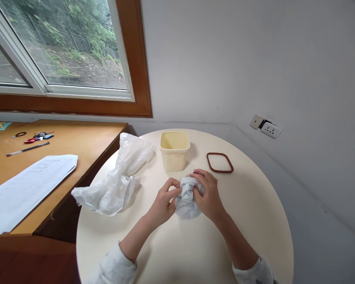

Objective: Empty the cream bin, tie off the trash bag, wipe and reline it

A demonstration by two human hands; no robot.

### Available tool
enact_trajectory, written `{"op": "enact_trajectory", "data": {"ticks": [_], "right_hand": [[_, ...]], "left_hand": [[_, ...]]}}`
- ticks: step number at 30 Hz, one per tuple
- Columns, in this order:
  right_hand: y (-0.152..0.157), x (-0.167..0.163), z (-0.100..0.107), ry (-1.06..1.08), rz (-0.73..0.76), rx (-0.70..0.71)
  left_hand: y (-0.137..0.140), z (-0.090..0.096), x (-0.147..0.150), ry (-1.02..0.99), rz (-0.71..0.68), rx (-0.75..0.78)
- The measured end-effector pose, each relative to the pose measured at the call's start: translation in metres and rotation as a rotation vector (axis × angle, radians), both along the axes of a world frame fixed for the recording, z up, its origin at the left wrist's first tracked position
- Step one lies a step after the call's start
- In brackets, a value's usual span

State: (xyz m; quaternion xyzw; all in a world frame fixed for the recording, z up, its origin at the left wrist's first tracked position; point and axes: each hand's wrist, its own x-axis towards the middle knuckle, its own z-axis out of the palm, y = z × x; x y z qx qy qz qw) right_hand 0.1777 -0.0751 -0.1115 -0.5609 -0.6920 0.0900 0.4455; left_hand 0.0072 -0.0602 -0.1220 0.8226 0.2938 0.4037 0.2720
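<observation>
Both of my hands are on a bunched white plastic bag [187, 207] at the middle of the round table. My left hand [165, 201] pinches the bag's left edge between thumb and fingers. On the other side, my right hand [208, 193] grips the upper right, its fingers curled over the gathered top. Whether anything lies inside the bag is hidden. Just beyond my hands stands a cream plastic bin [174, 157], upright and without a lid. A brown square ring frame [220, 172] lies flat to the right of it.
A crumpled translucent plastic bag [115, 189] is spread over the round table's [254, 236] left side. Against it stands a wooden desk [85, 136] with papers [32, 189], a bunch of keys [40, 137] and a thin dark strip [28, 149]. A wall socket [271, 129] is at right.
</observation>
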Motion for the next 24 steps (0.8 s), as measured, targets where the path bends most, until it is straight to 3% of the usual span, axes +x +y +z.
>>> {"op": "enact_trajectory", "data": {"ticks": [3, 6, 11, 17, 24], "right_hand": [[-0.003, -0.001, 0.004, 0.046, 0.092, -0.004], [-0.002, 0.0, 0.007, 0.225, 0.161, -0.102], [0.004, 0.004, 0.006, 0.48, 0.244, -0.275], [0.009, 0.007, -0.003, 0.636, 0.063, -0.383], [0.013, 0.01, -0.01, 0.473, -0.023, -0.296]], "left_hand": [[0.002, -0.001, 0.0, -0.009, 0.03, 0.03], [0.003, -0.002, 0.001, -0.031, 0.055, 0.043], [0.003, 0.0, 0.002, -0.144, 0.057, -0.083], [0.004, 0.007, 0.004, -0.353, 0.016, -0.44], [0.008, 0.01, 0.003, -0.728, -0.085, -0.899]]}}
